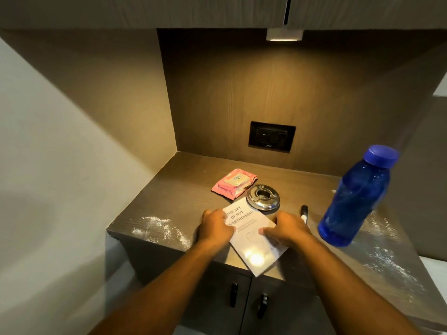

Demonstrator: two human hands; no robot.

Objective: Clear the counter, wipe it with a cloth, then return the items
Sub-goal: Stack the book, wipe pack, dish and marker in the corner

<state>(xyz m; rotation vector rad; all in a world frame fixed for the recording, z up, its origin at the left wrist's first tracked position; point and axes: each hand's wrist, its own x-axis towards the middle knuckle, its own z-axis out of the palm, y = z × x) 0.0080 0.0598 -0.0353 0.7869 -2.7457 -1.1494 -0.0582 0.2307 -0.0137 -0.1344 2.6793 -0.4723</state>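
A white book (251,245) lies at the front edge of the dark wood counter (183,189), its near corner hanging over the edge. My left hand (215,226) grips its left side and my right hand (285,229) grips its right side. Behind the book sits a round metal ashtray (263,197), and behind that a pink pack of wipes (234,183). A black marker (304,213) lies just right of my right hand. A blue water bottle (355,197) stands at the right. White powder (159,229) is smeared on the counter's front left and right.
A black wall socket (271,136) is set in the back panel. An overhead cabinet with a small lamp (284,35) hangs above. Two cabinet doors with black handles (233,294) are below the counter. A pale wall stands at the left.
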